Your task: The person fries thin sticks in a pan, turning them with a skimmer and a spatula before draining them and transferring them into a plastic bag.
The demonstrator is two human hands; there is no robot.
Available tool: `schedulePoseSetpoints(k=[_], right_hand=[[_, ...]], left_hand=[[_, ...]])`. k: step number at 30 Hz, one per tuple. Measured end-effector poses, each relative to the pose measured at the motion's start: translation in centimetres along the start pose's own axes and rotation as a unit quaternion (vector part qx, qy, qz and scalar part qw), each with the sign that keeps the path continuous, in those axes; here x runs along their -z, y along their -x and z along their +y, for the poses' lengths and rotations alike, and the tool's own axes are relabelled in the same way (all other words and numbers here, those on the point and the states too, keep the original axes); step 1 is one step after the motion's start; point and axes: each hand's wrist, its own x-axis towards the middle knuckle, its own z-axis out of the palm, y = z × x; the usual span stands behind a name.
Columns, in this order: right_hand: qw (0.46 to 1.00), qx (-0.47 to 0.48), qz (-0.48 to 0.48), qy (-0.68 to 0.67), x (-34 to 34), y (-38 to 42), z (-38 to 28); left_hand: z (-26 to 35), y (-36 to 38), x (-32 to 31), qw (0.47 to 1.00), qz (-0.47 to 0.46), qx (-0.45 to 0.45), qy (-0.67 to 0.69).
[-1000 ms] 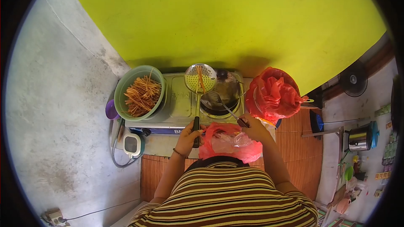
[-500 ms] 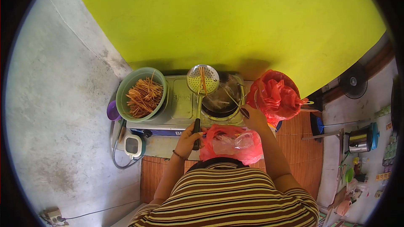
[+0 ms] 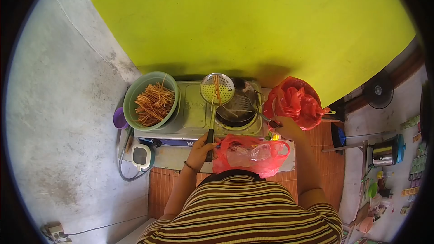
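Observation:
My left hand (image 3: 197, 152) is closed round the black handle of a round perforated skimmer (image 3: 208, 89). A few thin brown sticks lie in the skimmer's bowl, which is held above the stove beside the pan. In my right hand (image 3: 287, 129) is the handle of a slotted spatula (image 3: 244, 103), its blade over the dark pan (image 3: 231, 122). What lies in the pan is hard to make out. To the left, a green basin (image 3: 129, 97) holds a heap of thin brown fried sticks (image 3: 154, 104).
The pan sits on the right side of a gas stove (image 3: 195, 110). A pink plastic bag (image 3: 235, 158) lies right in front of me. A container lined with a red bag (image 3: 296, 101) stands at right. A purple bowl (image 3: 119, 118) and a white-lidded container (image 3: 142, 156) are at left.
My right hand has moved a little right and down with the spatula, whose slotted blade now shows flat over the pan. The skimmer stays nearly in place in my left hand.

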Motion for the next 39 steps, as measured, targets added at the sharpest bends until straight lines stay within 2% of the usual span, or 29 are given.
schedulePoseSetpoints(k=[7, 11, 14, 17, 20, 23, 26, 29, 35, 39], right_hand=[[0.998, -0.021, -0.04, -0.049, 1.7, 1.3, -1.5], [0.996, -0.006, -0.06, -0.068, 0.0, 1.0, -0.8], [0.997, -0.012, -0.055, -0.057, -1.5, 0.7, -1.4], [0.997, 0.061, 0.018, -0.046, -2.6, -0.2, -0.5], [0.999, 0.026, 0.035, -0.028, -1.0, -0.7, -0.7], [0.997, -0.011, 0.033, -0.065, 0.7, -0.7, -1.1], [0.999, -0.034, 0.027, -0.032, 1.5, -0.4, -1.1], [0.996, -0.063, -0.002, -0.062, 1.8, -0.2, -1.3], [0.996, -0.061, -0.048, -0.032, 1.7, -1.0, 0.8], [0.991, -0.072, -0.073, -0.088, 1.7, -1.3, 2.0]], left_hand=[[-0.4, 0.0, 0.7, 1.0, -0.003, -0.005, 0.009], [-0.8, -0.2, 0.9, 1.0, 0.001, -0.004, 0.011], [-0.8, -0.3, 0.9, 1.0, 0.0, -0.002, 0.016], [-0.7, -0.2, 0.9, 1.0, 0.001, 0.003, 0.018], [-0.7, -0.1, 1.1, 1.0, 0.0, 0.01, 0.012], [-0.1, 0.1, 0.7, 1.0, -0.002, 0.013, 0.006], [0.4, 0.0, 0.6, 1.0, -0.001, 0.018, 0.006], [0.3, -0.3, 0.8, 1.0, -0.002, 0.02, 0.006], [1.0, -0.4, 0.9, 1.0, -0.004, 0.021, -0.001], [1.3, -0.4, 0.9, 0.999, 0.019, 0.027, -0.008]])
